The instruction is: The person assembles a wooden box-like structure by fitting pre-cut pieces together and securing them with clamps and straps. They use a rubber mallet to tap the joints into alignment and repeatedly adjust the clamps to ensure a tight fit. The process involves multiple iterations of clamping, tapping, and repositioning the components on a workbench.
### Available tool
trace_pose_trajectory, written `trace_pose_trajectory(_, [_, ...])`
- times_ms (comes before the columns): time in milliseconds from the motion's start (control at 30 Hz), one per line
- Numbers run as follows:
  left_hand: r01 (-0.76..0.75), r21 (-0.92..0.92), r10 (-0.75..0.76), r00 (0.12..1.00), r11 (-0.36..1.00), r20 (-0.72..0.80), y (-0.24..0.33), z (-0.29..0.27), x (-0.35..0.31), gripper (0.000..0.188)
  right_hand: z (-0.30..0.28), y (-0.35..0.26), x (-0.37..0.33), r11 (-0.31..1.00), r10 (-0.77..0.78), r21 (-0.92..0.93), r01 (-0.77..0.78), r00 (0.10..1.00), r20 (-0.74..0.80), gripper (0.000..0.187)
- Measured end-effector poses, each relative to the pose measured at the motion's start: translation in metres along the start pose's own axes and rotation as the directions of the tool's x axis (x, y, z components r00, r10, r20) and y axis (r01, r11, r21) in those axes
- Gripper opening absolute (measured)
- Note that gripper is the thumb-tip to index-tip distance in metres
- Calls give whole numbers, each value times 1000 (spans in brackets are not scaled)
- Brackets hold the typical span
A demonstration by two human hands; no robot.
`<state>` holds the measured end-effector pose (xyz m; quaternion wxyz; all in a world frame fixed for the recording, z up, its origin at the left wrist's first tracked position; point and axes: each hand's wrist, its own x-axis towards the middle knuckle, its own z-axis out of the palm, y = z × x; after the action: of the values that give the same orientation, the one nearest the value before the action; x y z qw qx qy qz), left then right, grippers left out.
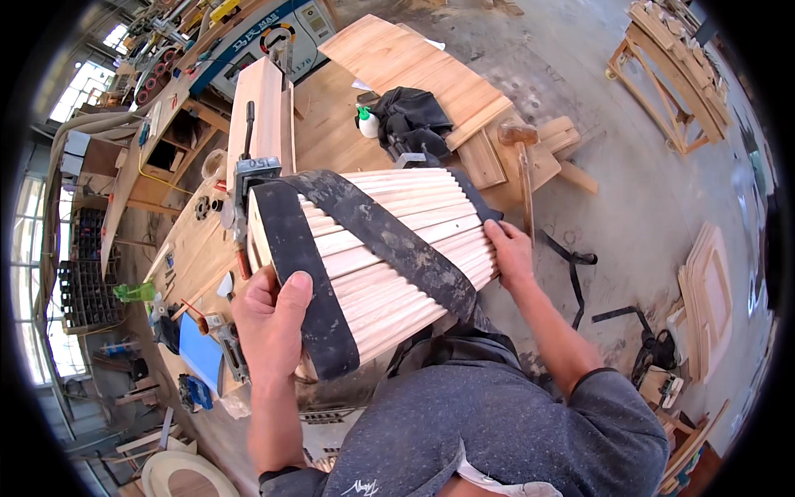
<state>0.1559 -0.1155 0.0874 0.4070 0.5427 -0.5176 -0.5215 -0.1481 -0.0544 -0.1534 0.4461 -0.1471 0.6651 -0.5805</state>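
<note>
A pale, fluted wooden piece (393,257) of narrow ribs lies in front of my body. A dusty black rubber strap (389,240) wraps its left end, crosses it diagonally and shows again at the right edge. My left hand (273,319) is closed on the left end, thumb on the strap, fingertips hidden behind. At the right end, my right hand (511,257) grips the edge just below the strap; its fingertips are partly hidden. A metal bar clamp (252,174) stands at the far left corner of the piece.
Beyond are a black cloth bundle (414,120), a white bottle with green cap (367,124) and a wide board (422,70). A wooden mallet (518,137) lies right. Straps (574,265) lie on the floor; a blue sheet (200,352) and tools are left.
</note>
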Motion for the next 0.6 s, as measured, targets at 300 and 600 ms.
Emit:
trace_pose_trajectory(300, [-43, 525, 21, 999, 850, 48, 29, 52, 29, 36, 47, 82, 36, 967, 187, 142, -213, 966, 178, 39])
trace_pose_trajectory(600, [-258, 708, 255, 960, 658, 113, 8, 98, 51, 50, 31, 74, 68, 956, 163, 152, -250, 887, 432, 60])
